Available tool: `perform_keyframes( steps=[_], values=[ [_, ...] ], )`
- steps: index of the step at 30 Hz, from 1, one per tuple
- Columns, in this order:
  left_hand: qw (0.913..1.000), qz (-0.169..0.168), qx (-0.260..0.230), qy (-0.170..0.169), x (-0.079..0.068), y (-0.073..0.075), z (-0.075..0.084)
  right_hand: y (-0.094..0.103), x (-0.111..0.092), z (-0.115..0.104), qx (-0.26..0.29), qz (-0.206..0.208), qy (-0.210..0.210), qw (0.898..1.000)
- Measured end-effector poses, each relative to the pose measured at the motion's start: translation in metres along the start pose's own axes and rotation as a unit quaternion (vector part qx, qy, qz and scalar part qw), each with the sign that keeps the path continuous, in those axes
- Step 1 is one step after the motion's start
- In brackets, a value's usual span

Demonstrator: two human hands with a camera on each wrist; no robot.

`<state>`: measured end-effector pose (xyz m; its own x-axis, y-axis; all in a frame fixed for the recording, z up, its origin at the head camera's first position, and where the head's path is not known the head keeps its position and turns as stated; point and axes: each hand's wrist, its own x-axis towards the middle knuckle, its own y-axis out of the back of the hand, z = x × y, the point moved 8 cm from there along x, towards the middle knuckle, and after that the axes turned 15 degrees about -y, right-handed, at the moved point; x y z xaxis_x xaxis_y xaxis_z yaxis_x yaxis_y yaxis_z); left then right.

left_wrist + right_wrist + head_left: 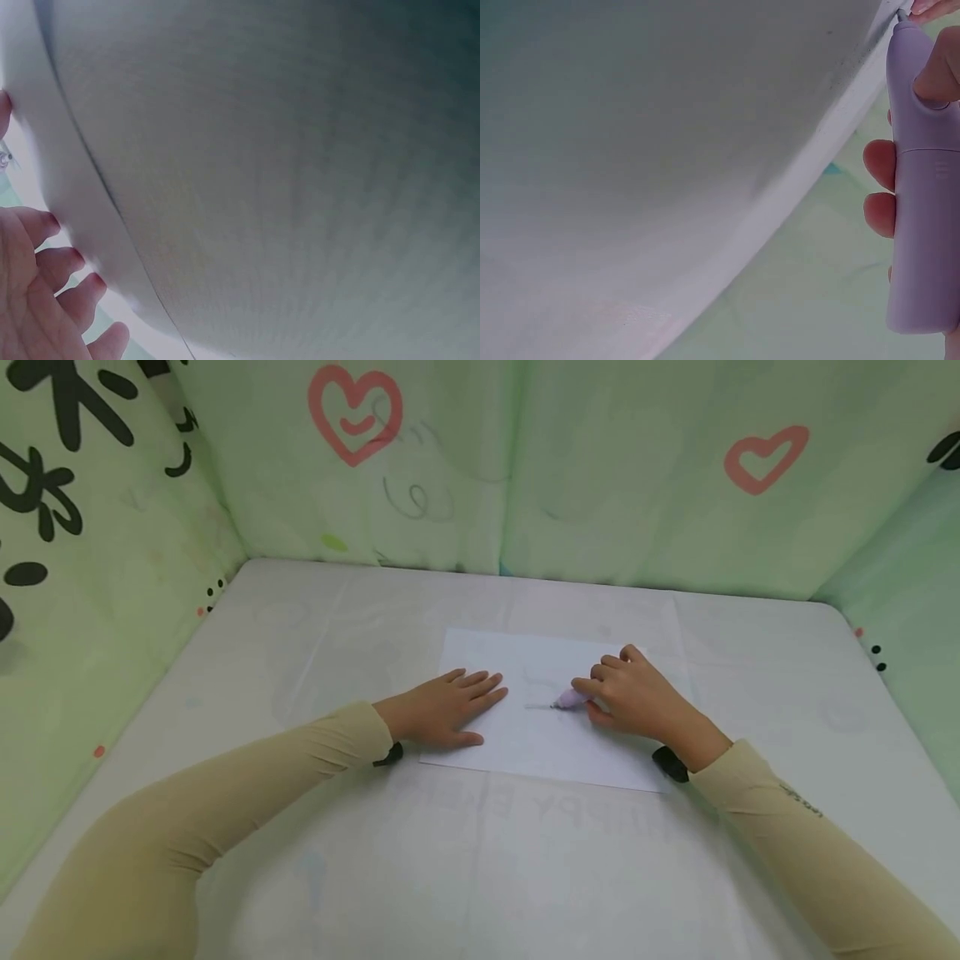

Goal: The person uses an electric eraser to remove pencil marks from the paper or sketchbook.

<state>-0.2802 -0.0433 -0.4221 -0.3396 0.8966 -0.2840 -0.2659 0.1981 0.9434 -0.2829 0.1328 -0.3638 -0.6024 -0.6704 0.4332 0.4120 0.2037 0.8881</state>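
Observation:
A white sheet of paper (517,747) lies on the table with faint grey pencil-like lines (537,683) near its middle. My left hand (448,708) rests on the left part of the sheet with its fingers spread out. In the left wrist view, the fingers (64,266) of that hand show at the lower left, beside the sheet's edge. My right hand (633,693) grips a lilac electric eraser (926,247), its tip down at the grey lines. The thumb (941,71) presses on the eraser's button area. Small dark specks show on the paper near the tip.
A white cloth (360,860) covers the table, with faint lettering showing in front of the sheet. Pale green curtains (615,510) with hearts and black patterns enclose the back and sides. Dark wrist devices (670,764) sit under both wrists.

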Motion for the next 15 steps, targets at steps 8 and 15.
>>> perform_keyframes(
  steps=[8, 15],
  values=[
    [1.0000, 0.003, 0.003, 0.003, 0.0003, -0.0012, 0.0010, 0.0013, -0.0007, -0.0011, 0.000, -0.001, -0.001, 1.000],
    [0.9999, 0.002, 0.012, 0.005, 0.0008, -0.0023, -0.0006, 0.0010, -0.0004, -0.0018, 0.000, -0.002, -0.004, 1.000]
  ],
)
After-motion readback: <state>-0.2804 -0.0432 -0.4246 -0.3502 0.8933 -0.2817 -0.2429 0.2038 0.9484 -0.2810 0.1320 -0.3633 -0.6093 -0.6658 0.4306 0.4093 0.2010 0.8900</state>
